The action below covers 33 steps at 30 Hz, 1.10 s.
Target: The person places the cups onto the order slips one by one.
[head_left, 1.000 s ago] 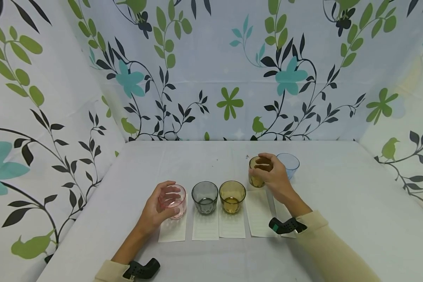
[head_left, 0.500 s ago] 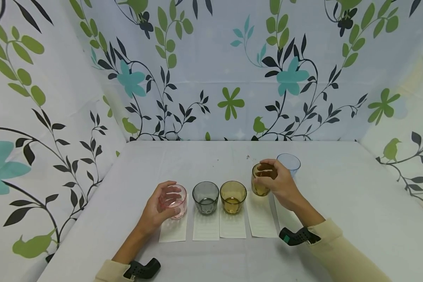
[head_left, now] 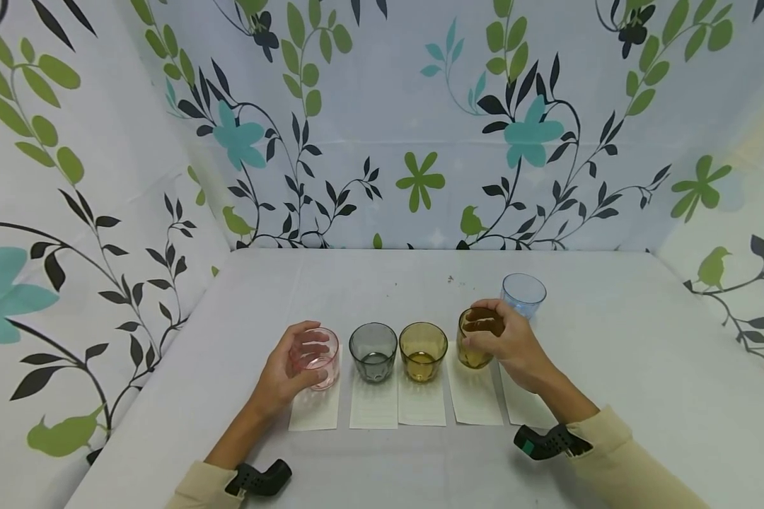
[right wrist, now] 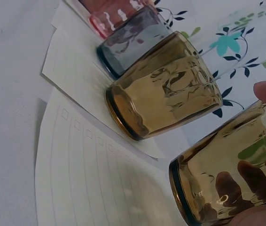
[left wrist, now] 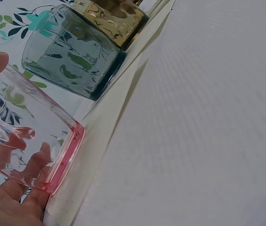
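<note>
My left hand curls round a pink glass, which stands on the leftmost paper slip. In the left wrist view, the thumb and fingers lie on opposite sides of the pink glass. My right hand grips an amber glass over the far part of the fourth slip; whether its base touches the paper, I cannot tell. Between the hands stand a grey glass and another amber glass, side by side on their own slips.
A light blue glass stands farther back, just beyond the right hand. The fifth slip lies partly under the right forearm. White cloth covers the table, and a leaf-patterned curtain hangs behind it.
My right hand has brought the amber glass toward me and slightly right, from beyond the slips to over the fourth one. The left hand stays at the pink glass.
</note>
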Each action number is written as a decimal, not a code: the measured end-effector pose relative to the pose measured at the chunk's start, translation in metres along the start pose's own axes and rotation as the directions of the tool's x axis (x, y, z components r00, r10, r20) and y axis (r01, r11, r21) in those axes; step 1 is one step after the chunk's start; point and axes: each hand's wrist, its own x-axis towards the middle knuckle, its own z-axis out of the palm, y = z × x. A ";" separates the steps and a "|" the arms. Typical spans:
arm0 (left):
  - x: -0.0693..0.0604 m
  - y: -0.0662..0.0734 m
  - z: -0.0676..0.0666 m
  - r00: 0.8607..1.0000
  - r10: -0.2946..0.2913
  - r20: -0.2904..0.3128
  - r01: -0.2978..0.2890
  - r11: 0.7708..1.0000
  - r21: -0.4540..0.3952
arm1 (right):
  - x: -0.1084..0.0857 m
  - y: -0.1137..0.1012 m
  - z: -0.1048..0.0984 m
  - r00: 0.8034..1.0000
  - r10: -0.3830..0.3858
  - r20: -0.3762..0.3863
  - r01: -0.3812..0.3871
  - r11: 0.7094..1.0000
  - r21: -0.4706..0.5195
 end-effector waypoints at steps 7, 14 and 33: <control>-0.001 0.001 0.001 1.000 -0.018 -0.001 0.018 1.000 0.008 | -0.005 0.005 0.001 0.999 0.016 0.047 -0.014 0.999 -0.042; -0.001 0.001 0.000 1.000 -0.021 -0.010 0.021 1.000 0.008 | -0.009 0.006 0.002 0.995 0.028 0.092 -0.027 1.000 -0.014; -0.001 0.000 0.000 1.000 -0.023 -0.013 0.023 1.000 0.014 | -0.012 0.012 0.006 0.990 0.053 0.133 -0.050 0.999 -0.021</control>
